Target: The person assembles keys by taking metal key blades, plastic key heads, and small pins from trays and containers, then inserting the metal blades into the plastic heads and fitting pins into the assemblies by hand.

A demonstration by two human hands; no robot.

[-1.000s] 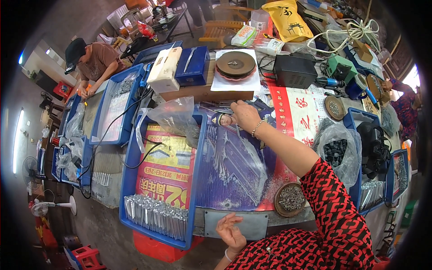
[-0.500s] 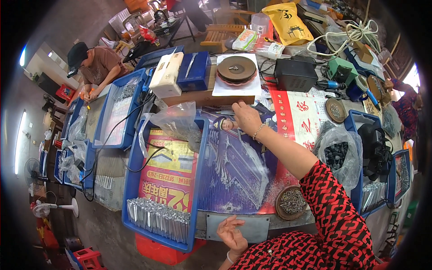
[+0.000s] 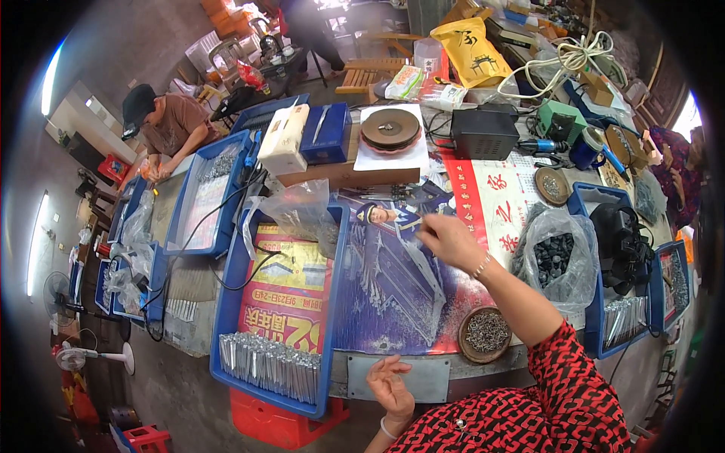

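My right hand (image 3: pixel 450 241) hovers over a blue-purple printed sheet (image 3: pixel 393 294) on the table, its back toward me and its fingers bunched; whether it holds something small is hidden. A thin clear plastic film (image 3: pixel 430 272) lies just beneath it. My left hand (image 3: pixel 390 386) rests low at the table's front edge, fingers loosely apart, touching a grey metal plate (image 3: pixel 427 377). A round brown bowl of small metal parts (image 3: pixel 487 334) sits by my right forearm. To its right stands a clear bag of dark parts (image 3: pixel 555 257).
A blue tray (image 3: pixel 230 302) holds a row of silver pieces (image 3: pixel 272 366) and a clear bag (image 3: pixel 294 211). Behind are a black box (image 3: pixel 483 132), a round disc on white paper (image 3: pixel 390 128), and more blue trays. A person in a black cap (image 3: pixel 162 128) works far left; another person (image 3: pixel 672 174) sits at right.
My right hand has drawn back from the far middle of the sheet toward me and to the right. My left hand stays at the table's front edge.
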